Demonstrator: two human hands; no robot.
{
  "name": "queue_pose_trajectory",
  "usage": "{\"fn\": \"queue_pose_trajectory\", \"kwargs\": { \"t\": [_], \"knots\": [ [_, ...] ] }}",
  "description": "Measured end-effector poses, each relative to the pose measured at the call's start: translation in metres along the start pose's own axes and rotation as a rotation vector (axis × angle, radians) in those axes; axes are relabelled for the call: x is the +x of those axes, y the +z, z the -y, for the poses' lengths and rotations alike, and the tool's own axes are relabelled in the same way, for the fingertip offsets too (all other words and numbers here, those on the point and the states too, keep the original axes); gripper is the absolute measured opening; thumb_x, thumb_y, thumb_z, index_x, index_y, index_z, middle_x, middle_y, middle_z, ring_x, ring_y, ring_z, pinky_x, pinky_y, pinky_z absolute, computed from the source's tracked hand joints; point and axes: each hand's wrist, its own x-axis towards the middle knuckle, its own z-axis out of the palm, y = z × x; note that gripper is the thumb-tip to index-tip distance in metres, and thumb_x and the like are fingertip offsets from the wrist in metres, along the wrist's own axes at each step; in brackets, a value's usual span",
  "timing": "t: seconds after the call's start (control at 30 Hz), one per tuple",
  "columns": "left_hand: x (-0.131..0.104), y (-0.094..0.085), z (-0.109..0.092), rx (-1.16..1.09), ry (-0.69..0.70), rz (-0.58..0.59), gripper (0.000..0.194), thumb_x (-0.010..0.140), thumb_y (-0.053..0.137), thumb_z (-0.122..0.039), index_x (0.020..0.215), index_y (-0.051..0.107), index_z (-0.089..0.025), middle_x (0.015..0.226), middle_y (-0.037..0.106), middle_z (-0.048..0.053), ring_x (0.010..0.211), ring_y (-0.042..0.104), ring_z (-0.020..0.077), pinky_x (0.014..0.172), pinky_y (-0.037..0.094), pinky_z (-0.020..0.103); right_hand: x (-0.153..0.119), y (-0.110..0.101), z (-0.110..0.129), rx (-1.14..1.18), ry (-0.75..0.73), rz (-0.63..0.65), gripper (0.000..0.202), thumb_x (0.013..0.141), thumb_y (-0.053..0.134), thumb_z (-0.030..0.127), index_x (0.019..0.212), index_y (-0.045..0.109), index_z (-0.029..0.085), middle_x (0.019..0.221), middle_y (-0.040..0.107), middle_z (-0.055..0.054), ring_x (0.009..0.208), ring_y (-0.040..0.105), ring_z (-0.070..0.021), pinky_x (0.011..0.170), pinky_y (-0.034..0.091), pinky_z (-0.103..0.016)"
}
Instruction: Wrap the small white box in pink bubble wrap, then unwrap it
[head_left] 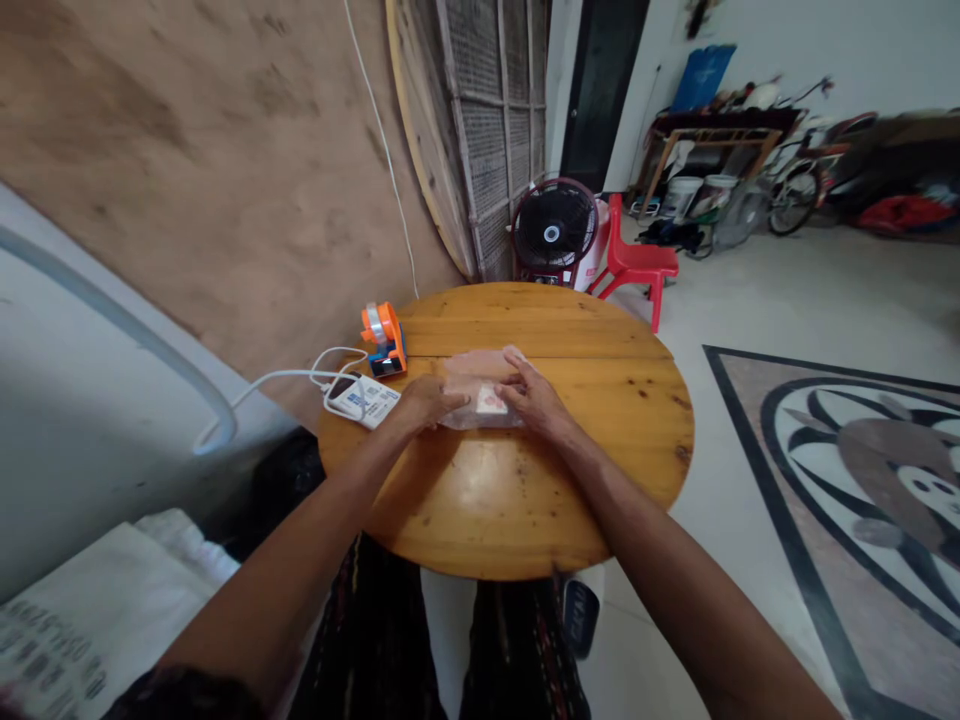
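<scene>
A small white box (491, 400) with pinkish print lies on a sheet of clear, pinkish-looking plastic wrap (472, 366) in the middle of the round wooden table. My left hand (426, 403) grips the wrap's left edge, its thumb pointing toward the box and its other fingers mostly hidden underneath. On the other side, my right hand (537, 398) has its thumb against the box's right end, while its bent fingers hold the wrap's right edge. The wrap's near edge is folded up around the front of the box.
An orange and blue tape dispenser (384, 340) stands at the table's (480, 500) left, by a white power strip (366, 400) with cables. Beyond the table are a black fan (555, 225) and a red plastic chair (637, 258). The wall rises close on the left.
</scene>
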Motion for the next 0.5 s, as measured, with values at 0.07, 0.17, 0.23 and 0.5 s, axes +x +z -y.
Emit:
{"fn": "queue_pose_trajectory", "kwargs": {
  "t": [0.07,0.17,0.23,0.5],
  "knots": [
    [-0.001,0.0,-0.001,-0.026,-0.017,0.016,0.029,0.076,0.063,-0.046,0.07,0.061,-0.018,0.048,0.05,-0.002,0.041,0.05,0.0144,0.042,0.034,0.023,0.0,0.001,-0.001,0.002,-0.003,0.004,0.066,0.083,0.06,0.033,0.146,0.04,0.024,0.11,0.068,-0.006,0.094,0.065,-0.0197,0.088,0.05,-0.035],
    [-0.007,-0.003,-0.001,-0.006,-0.054,0.012,0.033,0.078,0.061,-0.049,0.071,0.06,-0.017,0.047,0.053,0.0,0.041,0.053,0.0154,0.041,0.038,0.023,0.001,0.001,-0.001,-0.009,-0.011,-0.003,0.067,0.082,0.061,0.034,0.145,0.04,0.025,0.11,0.068,-0.005,0.098,0.064,-0.0202,0.09,0.05,-0.035],
    [-0.013,-0.006,-0.001,0.004,-0.102,0.025,0.037,0.078,0.061,-0.052,0.073,0.058,-0.016,0.047,0.055,0.002,0.042,0.056,0.0174,0.041,0.04,0.023,0.0,0.001,0.0,-0.021,-0.005,-0.005,0.068,0.082,0.061,0.035,0.146,0.039,0.025,0.111,0.068,-0.006,0.1,0.064,-0.0209,0.09,0.049,-0.036],
    [-0.02,-0.001,-0.006,-0.519,-0.187,0.068,0.025,0.072,0.07,-0.037,0.074,0.056,-0.016,0.064,0.063,0.002,0.053,0.061,0.0161,0.051,0.052,0.027,0.0,-0.001,0.003,-0.042,0.008,0.005,0.068,0.083,0.061,0.034,0.146,0.038,0.023,0.113,0.068,-0.007,0.101,0.063,-0.0209,0.093,0.048,-0.037]
  ]
}}
